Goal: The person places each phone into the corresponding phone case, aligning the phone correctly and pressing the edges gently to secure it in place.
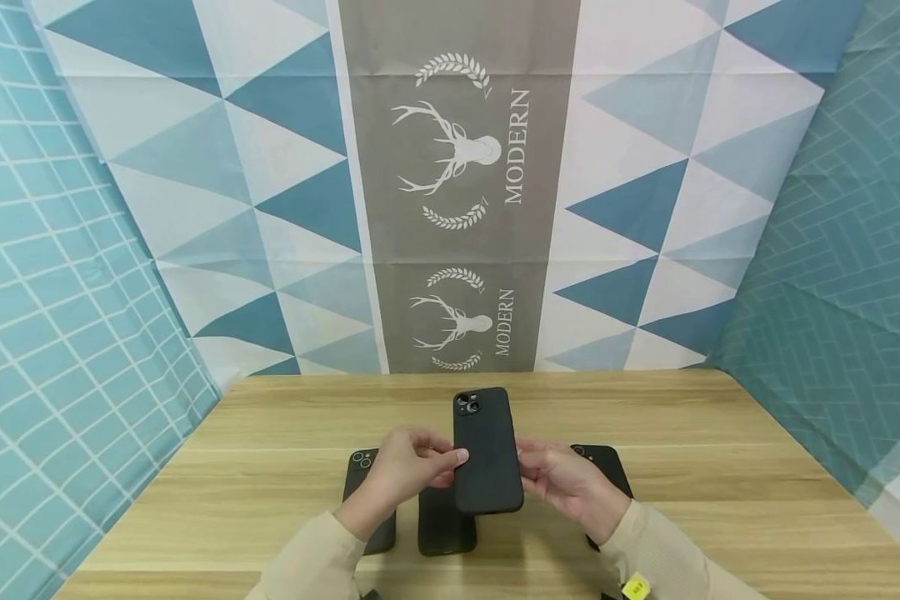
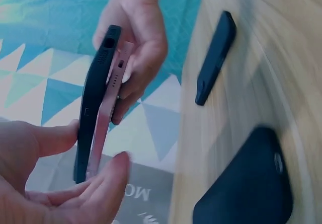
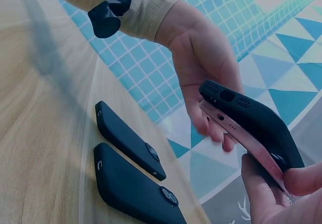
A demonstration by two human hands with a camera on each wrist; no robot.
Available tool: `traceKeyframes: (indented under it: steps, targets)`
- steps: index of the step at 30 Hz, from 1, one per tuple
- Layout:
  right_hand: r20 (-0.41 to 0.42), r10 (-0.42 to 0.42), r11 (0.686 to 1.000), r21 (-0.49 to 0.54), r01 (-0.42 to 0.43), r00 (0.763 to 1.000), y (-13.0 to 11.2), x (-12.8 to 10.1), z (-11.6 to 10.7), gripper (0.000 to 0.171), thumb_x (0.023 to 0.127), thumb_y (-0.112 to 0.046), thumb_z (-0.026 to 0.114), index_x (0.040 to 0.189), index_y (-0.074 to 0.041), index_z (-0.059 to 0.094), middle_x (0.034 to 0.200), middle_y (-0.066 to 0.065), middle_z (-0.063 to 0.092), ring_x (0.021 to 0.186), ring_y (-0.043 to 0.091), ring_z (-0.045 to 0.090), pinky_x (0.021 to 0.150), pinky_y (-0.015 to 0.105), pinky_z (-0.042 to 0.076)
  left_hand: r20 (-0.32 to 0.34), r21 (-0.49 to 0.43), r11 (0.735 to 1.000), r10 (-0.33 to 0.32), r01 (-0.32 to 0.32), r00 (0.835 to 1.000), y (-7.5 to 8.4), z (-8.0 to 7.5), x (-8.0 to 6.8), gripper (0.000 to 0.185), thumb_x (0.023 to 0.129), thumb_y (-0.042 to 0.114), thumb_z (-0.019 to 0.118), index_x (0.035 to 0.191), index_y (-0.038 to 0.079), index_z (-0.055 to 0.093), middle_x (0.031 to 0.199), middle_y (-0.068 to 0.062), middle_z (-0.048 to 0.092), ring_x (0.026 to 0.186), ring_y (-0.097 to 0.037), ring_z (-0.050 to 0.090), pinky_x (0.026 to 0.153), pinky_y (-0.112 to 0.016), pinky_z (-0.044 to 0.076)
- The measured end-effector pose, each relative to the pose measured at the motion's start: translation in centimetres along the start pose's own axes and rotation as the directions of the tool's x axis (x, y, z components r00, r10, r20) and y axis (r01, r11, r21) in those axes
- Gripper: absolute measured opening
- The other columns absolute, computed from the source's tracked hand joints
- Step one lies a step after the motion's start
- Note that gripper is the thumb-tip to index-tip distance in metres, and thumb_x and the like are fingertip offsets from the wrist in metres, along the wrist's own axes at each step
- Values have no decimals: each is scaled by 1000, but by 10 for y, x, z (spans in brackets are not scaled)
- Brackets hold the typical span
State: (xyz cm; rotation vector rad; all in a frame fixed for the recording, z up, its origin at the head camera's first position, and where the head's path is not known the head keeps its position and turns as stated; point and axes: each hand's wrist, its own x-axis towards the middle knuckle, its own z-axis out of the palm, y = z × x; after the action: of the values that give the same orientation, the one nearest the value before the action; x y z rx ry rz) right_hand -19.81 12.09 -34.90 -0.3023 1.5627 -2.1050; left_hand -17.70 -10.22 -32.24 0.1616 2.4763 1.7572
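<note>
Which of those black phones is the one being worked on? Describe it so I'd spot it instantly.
On the wooden table, find the two hands, left hand and right hand. They hold the raised phone between them. Unlike the three black cases lying flat, its black case is half peeled off a pink body.
</note>
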Motion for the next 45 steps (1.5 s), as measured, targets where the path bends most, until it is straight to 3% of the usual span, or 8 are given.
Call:
traceKeyframes:
  steps: [4, 8, 16, 22, 30, 37, 41, 45]
  targets:
    - [21, -3, 1000, -12, 4, 1000, 1, 1, 0, 55, 98, -1, 39, 144, 19, 16, 104, -6, 68, 96, 1, 65, 87, 17, 53, 119, -109, 992, -48, 61, 992, -3, -2, 3, 49, 90, 18, 67, 122, -17, 54, 107, -24, 70, 89, -23, 73, 82, -35, 60]
    - [39, -1, 1000, -16, 2, 999, 1, 0, 0, 53, 99, -2, 40, 143, 18, 19, 104, -6, 68, 96, 2, 65, 86, 17, 54, 160, -152, 985, -56, 80, 986, -5, -3, 5, 49, 92, 18, 64, 125, -16, 52, 111, -23, 69, 95, -21, 72, 86, -34, 59]
    - [45, -9, 1000, 8, 8, 999, -1, -4, 3, 32, 101, -25, 49, 120, -1, 60, 100, -4, 70, 97, 6, 66, 87, 20, 55, 103, -125, 991, -44, 57, 994, -6, -2, 5, 41, 92, 19, 64, 116, -14, 59, 100, -17, 72, 83, -16, 72, 79, -34, 60]
    - [41, 3, 996, -88, 1, 999, 0, -4, 7, 49, 96, -17, 57, 132, 14, 47, 100, -6, 72, 94, 5, 69, 86, 20, 55, 78, -99, 994, -44, 51, 996, -5, -1, 3, 39, 93, 21, 63, 115, -11, 62, 97, -15, 73, 81, -14, 71, 80, -36, 60]
    - [-3, 6, 997, -77, -7, 1000, 0, -4, 8, 58, 92, -7, 60, 141, 13, 35, 111, 1, 71, 97, 8, 69, 87, 23, 56, 74, -120, 991, -54, 63, 996, -2, 0, -1, 47, 92, 22, 65, 123, -12, 56, 103, -19, 73, 86, -19, 73, 82, -35, 60]
    - [-19, 26, 995, -91, -28, 999, -2, -3, 10, 58, 93, -13, 61, 140, 12, 37, 109, -1, 71, 97, 7, 68, 88, 23, 55, 55, -120, 991, -45, 52, 997, -3, 1, -3, 41, 94, 18, 60, 122, -13, 56, 101, -21, 73, 86, -23, 74, 87, -40, 58]
    - [21, 45, 994, -96, -42, 999, -4, -4, 10, 63, 94, -18, 61, 143, 10, 33, 116, 0, 69, 102, 7, 67, 92, 22, 54, 7, -108, 993, -57, 57, 998, -1, 2, -5, 41, 95, 17, 59, 122, -14, 56, 100, -22, 73, 85, -26, 74, 92, -45, 55]
    - [137, 55, 993, -107, -41, 989, -4, -7, 10, 62, 93, -13, 61, 142, 13, 33, 121, 3, 68, 103, 7, 67, 94, 23, 53, -44, -124, 991, -60, 54, 997, 1, 2, -4, 43, 95, 16, 59, 122, -17, 54, 101, -24, 72, 84, -28, 74, 93, -47, 54]
